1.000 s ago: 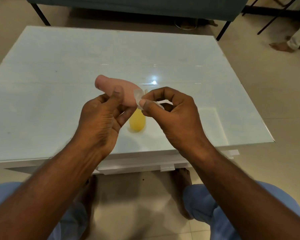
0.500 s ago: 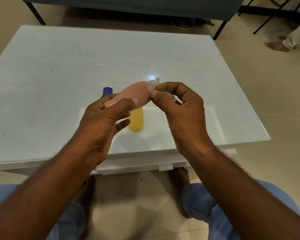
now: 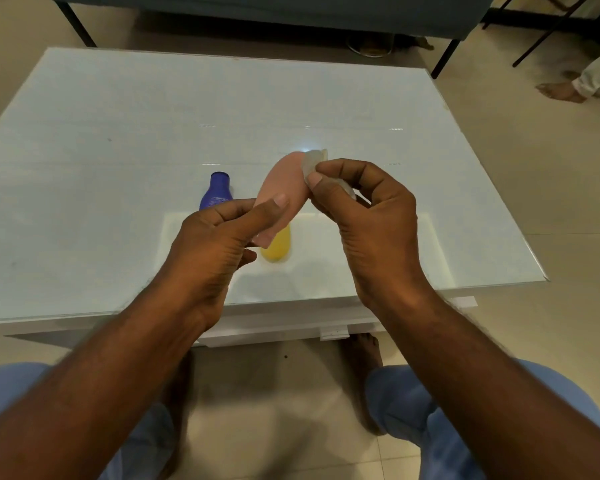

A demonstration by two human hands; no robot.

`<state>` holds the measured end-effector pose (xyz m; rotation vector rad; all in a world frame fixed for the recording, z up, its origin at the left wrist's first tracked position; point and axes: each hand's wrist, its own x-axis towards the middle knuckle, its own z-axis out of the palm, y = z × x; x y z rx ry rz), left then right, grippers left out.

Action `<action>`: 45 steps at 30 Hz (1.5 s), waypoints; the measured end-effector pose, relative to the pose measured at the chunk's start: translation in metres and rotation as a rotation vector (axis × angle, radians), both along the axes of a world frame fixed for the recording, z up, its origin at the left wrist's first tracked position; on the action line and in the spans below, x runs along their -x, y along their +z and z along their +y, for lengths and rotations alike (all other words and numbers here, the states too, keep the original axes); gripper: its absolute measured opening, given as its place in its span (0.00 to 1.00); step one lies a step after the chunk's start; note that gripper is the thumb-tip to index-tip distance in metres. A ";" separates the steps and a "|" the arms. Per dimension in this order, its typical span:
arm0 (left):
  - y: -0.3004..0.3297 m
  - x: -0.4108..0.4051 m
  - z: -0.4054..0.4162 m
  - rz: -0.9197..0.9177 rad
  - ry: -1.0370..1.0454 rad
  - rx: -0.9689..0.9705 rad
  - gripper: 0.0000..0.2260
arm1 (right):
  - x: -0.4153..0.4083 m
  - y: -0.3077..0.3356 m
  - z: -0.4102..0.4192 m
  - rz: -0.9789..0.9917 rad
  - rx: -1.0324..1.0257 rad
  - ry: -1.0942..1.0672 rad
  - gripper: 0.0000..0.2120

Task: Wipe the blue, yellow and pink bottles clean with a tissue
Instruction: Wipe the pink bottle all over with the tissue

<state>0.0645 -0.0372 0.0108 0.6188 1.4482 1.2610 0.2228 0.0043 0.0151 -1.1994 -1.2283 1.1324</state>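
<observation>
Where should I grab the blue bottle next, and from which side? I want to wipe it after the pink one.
Likely by its neck and shoulder, from above on the far side. The blue bottle lies on the table, cap end pointing away; the left hand hides its lower body, so only that narrow end shows.

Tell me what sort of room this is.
Probably a home living room: a low glass-topped coffee table, a dark sofa on thin legs behind it, a tiled floor, and another person's bare foot at the far right.
</observation>
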 end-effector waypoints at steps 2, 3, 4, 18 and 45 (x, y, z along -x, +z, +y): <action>0.000 -0.001 0.000 -0.048 0.007 -0.001 0.17 | 0.002 -0.002 -0.003 -0.031 -0.004 0.037 0.04; 0.001 -0.001 0.001 -0.066 0.014 -0.002 0.14 | 0.004 -0.003 -0.006 -0.055 -0.006 0.063 0.04; 0.002 0.000 0.002 -0.078 0.023 -0.005 0.11 | 0.005 -0.004 -0.008 -0.079 -0.004 0.092 0.05; 0.005 -0.001 0.003 -0.086 0.019 -0.016 0.06 | 0.000 0.001 0.002 -0.105 -0.071 0.037 0.04; 0.003 0.006 0.006 -0.216 0.091 -0.079 0.15 | 0.006 -0.002 -0.004 0.001 0.061 0.031 0.06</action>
